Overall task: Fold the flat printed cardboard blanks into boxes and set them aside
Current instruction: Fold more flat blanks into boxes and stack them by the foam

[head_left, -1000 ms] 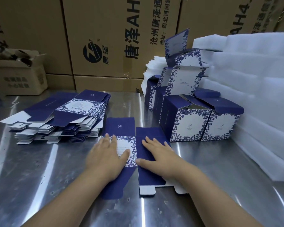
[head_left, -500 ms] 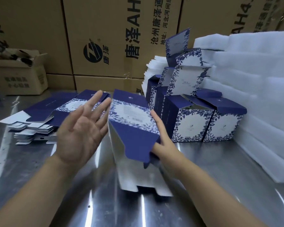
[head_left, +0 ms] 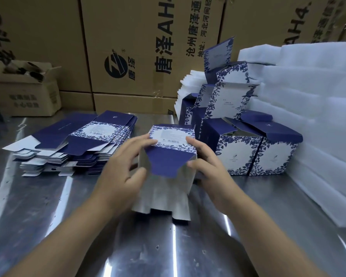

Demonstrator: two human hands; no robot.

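Navy-and-white floral-printed cardboard blank point(head_left: 168, 156) is sitting mid-table, just in front of the person, partly opened into a sleeve & being held btwn both hands. Its long axis is running from the near end, where plain white flaps are touching the shiny steel table point(head_left: 48, 206), up & away to the far end, which is leaning away from the person. The floral panel w/ barcode is facing up & a navy flap is hanging down twd the camera. L hand point(head_left: 126, 172) is gripping the blank's left edge, fingers curling over onto the floral panel, thumb pressing the white side lower down. R hand point(head_left: 210, 166) is gripping the right edge likewise, fingertips at the panel's corner, thumb at the navy flap's edge. Stack of flat navy-and-white blanks point(head_left: 84, 140) is lying to the left, apart from the hands. Folded navy-and-white boxes point(head_left: 240, 154) are standing piled to the right, lids open, just beside the R hand & backing onto white foam sheets point(head_left: 312, 120). Big brown printed cartons point(head_left: 138, 47) are lining the back. A small open brown carton point(head_left: 28, 96) is sitting at far left.
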